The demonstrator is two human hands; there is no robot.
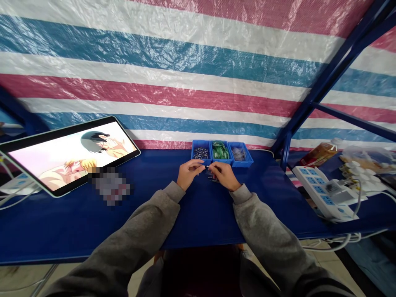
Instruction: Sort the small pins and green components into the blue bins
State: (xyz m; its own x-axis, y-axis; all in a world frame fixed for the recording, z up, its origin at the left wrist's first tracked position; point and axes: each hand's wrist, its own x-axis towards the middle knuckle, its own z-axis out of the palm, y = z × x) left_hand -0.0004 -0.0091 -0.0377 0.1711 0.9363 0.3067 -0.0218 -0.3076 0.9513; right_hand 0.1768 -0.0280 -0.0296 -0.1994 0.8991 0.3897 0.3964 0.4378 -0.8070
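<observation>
My left hand (188,173) and my right hand (225,175) meet over the blue table, just in front of three blue bins. Both are closed in a pinch, fingertips almost touching around a tiny, thin, light-coloured piece (207,166), too small to name. Under my right fingers lie several small metallic pieces (214,180), partly covered by the hand. The left bin (192,149) holds many small dark and silvery slender parts. Green plastic-looking pieces (220,151) fill the middle bin, and translucent whitish pieces (239,154) sit in the right one.
A tablet-like screen (77,156) leans at the left, with a blurred-out item (113,186) beside it. To the right are a white power strip (324,194) with plugs and cables, and a drink bottle (321,153). Blue metal posts (309,99) and a striped tarp (173,95) bound the table.
</observation>
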